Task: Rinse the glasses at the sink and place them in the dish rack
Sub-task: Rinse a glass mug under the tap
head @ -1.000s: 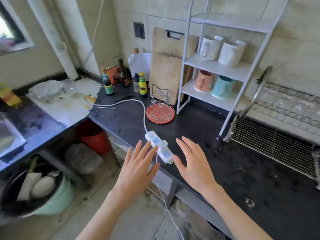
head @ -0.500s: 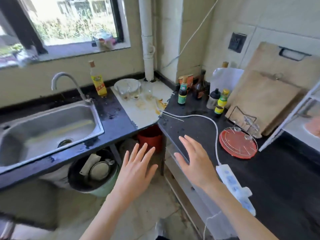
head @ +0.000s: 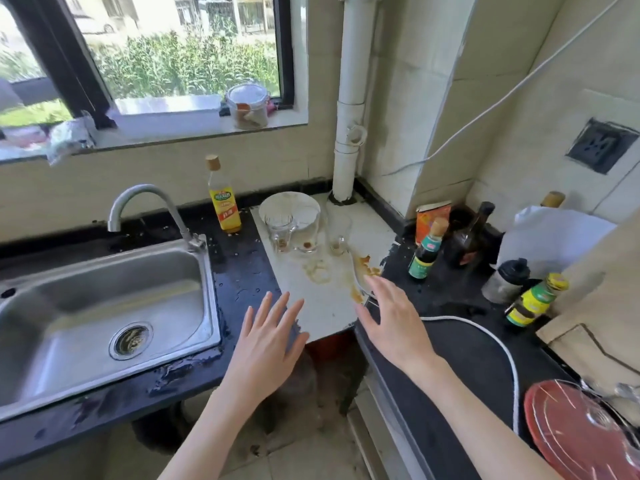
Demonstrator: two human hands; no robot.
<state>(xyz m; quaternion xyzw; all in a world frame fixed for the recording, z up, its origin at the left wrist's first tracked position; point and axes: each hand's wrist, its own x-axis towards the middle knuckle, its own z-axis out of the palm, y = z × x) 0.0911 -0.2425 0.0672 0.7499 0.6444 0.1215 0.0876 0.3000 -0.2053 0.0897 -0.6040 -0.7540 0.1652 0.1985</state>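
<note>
A: Glasses (head: 304,233) — where do they stand, taking the sink (head: 104,306) as the mark?

B: To the right of the sink, on a white stained surface (head: 329,306) in the corner. Three clear ones in a loose row: a handled one (head: 278,232) nearest the sink, a wider one in the middle, a slim one (head: 337,233) farthest from it. Brownish dregs sit in the bottoms. A glass bowl (head: 289,204) stands just behind them.

A: And the hands?

B: Both are released, fingers straight and spread, grasping nothing. The left hand (head: 266,344) hovers just right of the sink, over the front edge of the wet black surface. The right hand (head: 391,320) is farther from the sink, its fingertips near an orange-brown smear at the white surface's right edge. Neither touches a glass.

A: Anything else by the sink?

B: A curved faucet (head: 145,209) at its back rim, and a yellow-labelled bottle (head: 223,199) behind its right corner. Well beyond the glasses stand dark sauce bottles (head: 446,244), and a white cable (head: 485,334) runs across the black surface. The basin looks bare but for its drain (head: 130,341).
</note>
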